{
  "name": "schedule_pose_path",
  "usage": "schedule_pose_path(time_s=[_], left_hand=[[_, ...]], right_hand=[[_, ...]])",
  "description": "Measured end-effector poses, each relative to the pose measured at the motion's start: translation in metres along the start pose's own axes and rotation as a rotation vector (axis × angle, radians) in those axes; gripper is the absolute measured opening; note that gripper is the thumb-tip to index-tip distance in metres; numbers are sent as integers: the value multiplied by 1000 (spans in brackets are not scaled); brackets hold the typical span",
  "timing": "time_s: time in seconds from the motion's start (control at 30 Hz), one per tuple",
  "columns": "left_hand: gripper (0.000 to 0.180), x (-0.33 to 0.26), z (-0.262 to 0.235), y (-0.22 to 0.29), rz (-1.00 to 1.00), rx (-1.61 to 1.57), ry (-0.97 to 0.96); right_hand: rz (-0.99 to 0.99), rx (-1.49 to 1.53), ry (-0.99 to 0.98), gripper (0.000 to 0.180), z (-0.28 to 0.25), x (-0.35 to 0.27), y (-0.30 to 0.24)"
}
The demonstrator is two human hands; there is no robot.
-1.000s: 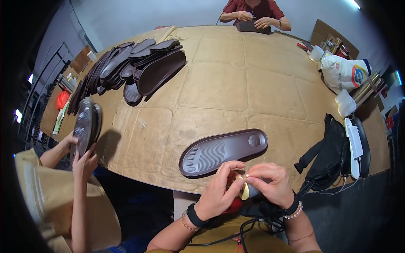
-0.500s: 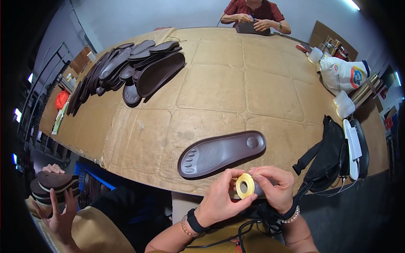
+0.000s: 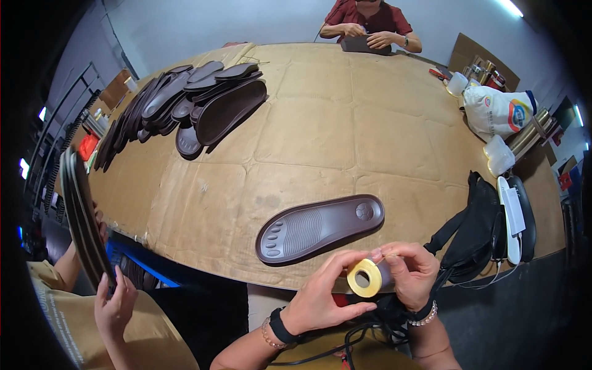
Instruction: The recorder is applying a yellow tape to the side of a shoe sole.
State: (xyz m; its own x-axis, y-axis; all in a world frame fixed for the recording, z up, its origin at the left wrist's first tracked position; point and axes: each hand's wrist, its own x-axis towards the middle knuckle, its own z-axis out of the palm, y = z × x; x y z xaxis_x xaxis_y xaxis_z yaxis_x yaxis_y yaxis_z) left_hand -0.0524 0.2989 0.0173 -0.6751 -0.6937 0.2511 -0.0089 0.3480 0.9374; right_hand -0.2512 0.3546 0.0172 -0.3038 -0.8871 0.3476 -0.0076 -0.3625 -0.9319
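Note:
At the near edge of the table I hold a small roll [image 3: 365, 278] with a pale yellow side and a hollow core. It looks like tape or stickers; I cannot tell which. My left hand [image 3: 320, 290] is curled round its left side, fingers on top and thumb stretched below. The fingers and thumb of my right hand [image 3: 412, 271] pinch at the roll's upper right edge, where its right end is partly covered. Just beyond my hands lies a dark brown shoe sole [image 3: 320, 228], with toe dents, a ribbed middle and a round mark at the heel.
Many brown soles [image 3: 185, 98] are heaped at the far left. A person [image 3: 117, 302] beside me on the left holds several soles. Another person [image 3: 373, 28] works across the table. A black bag [image 3: 468, 228], a white power strip [image 3: 512, 219] and a white plastic bag [image 3: 498, 112] line the right side.
My hands stay together on the roll, which has turned slightly and shifted a little right. The person on the left has raised their soles and turned them on edge.

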Motion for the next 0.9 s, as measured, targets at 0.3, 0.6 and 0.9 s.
schedule_pose_path(time_s=[0.3,0.6,0.9], left_hand=[[63,14,10,3,109,293,395],[79,18,-2,-12,-189,-244,77],[80,20,-4,-28,-96,-669,-9]], right_hand=[[-334,-476,-39,13,4,0,-16],[-424,-598,-69,28,15,-4,-9],[-469,-680,-380,54,7,5,-57]])
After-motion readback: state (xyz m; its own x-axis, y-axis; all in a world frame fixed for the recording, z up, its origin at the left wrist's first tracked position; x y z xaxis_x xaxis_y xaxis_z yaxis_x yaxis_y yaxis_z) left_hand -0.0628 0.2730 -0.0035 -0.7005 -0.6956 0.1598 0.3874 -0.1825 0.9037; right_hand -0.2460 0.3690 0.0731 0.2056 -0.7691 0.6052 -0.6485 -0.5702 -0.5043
